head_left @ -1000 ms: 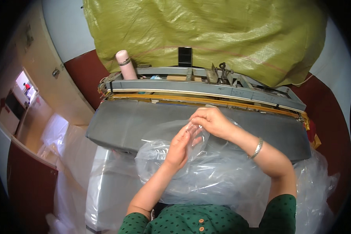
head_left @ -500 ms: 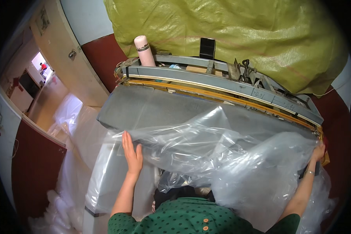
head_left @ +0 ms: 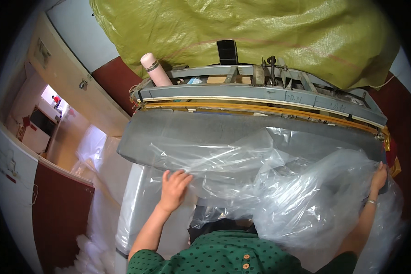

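Observation:
A large sheet of clear plastic film (head_left: 301, 182) lies crumpled over the front of a grey padded work surface (head_left: 182, 132) and hangs down toward my lap. My left hand (head_left: 173, 189) is over the film's left part, fingers apart and slightly bent, with nothing visibly gripped. At the far right end of the surface, my right hand (head_left: 379, 178) has its fingers closed on the film's edge. The film bunches up in folds between my two hands, most thickly near the right one.
Behind the surface runs a metal-framed machine with a long grey bar (head_left: 242, 93) and orange strips. A pink bottle (head_left: 156, 71) and a dark phone (head_left: 227, 52) stand at its back, before a yellow-green tarp (head_left: 260, 27). More film (head_left: 100, 201) trails at left, near an open door (head_left: 73, 68).
My left hand has moved right and slightly down, its fingers now bent rather than straight. The raised peak of film has flattened. My right hand stays at the right end. The view has shifted.

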Tool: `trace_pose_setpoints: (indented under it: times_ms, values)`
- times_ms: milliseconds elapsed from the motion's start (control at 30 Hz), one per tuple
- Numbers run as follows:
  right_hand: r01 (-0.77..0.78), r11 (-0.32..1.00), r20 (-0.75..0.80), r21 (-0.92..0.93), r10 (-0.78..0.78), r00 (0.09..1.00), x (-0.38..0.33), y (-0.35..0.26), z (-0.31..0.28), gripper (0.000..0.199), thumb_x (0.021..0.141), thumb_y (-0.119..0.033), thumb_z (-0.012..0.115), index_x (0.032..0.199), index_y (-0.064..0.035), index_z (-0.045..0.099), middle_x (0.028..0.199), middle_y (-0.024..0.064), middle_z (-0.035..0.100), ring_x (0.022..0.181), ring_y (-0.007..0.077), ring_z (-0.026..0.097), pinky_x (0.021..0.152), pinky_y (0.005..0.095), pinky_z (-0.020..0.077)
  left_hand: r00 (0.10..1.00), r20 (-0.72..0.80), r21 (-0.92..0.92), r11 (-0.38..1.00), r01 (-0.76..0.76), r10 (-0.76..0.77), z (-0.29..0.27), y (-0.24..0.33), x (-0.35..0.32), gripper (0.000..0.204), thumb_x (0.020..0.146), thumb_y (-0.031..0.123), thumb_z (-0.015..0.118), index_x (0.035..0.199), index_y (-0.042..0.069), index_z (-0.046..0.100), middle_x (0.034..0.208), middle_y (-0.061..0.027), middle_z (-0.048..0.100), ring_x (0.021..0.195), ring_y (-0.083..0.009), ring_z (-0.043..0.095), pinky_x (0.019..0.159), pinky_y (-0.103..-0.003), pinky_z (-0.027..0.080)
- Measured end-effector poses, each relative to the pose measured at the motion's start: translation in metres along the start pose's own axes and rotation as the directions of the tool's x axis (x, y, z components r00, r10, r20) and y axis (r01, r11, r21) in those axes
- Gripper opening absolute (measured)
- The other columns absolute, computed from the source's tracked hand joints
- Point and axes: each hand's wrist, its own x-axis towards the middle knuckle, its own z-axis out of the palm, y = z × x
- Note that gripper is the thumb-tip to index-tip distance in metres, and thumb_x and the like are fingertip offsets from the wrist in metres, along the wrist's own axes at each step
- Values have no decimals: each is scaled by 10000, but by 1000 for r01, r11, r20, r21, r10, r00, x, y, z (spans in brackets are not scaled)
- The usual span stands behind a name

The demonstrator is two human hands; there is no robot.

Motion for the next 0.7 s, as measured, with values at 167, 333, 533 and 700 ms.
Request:
trace_pose_setpoints:
  times_ms: [167,333,533,700]
  values:
    - [-65,997,64,-35,67,996,2,-2,-10,407,954,-369,330,976,-15,529,922,244,603,864,427,566,685,505,429,877,-458,79,975,205,-148,-43,-77,19,222,599,-63,509,779,50,574,828,-72,580,863,-281,529,918,-419,325]
    - [-99,994,49,-48,102,994,5,16,2,366,949,-339,340,1080,-58,535,958,234,601,897,422,559,721,491,430,603,-782,-228,973,-43,-157,-125,-36,62,211,645,-95,483,780,44,566,844,-74,587,916,-259,551,925,-433,328]
    - [-70,997,49,21,69,996,10,19,17,362,943,-328,352,1113,-64,531,1025,216,588,958,409,541,766,474,421,964,-83,318,910,265,-252,-53,-133,-60,181,683,-41,543,821,58,605,821,-92,614,879,-270,580,834,-427,418]
    - [-139,990,96,10,137,986,5,24,4,387,940,-356,342,1085,-54,535,1046,213,580,976,410,529,782,475,410,807,38,153,801,579,-590,-36,-135,-59,164,739,-26,511,864,26,604,756,-166,601,765,-310,590,712,-376,470]
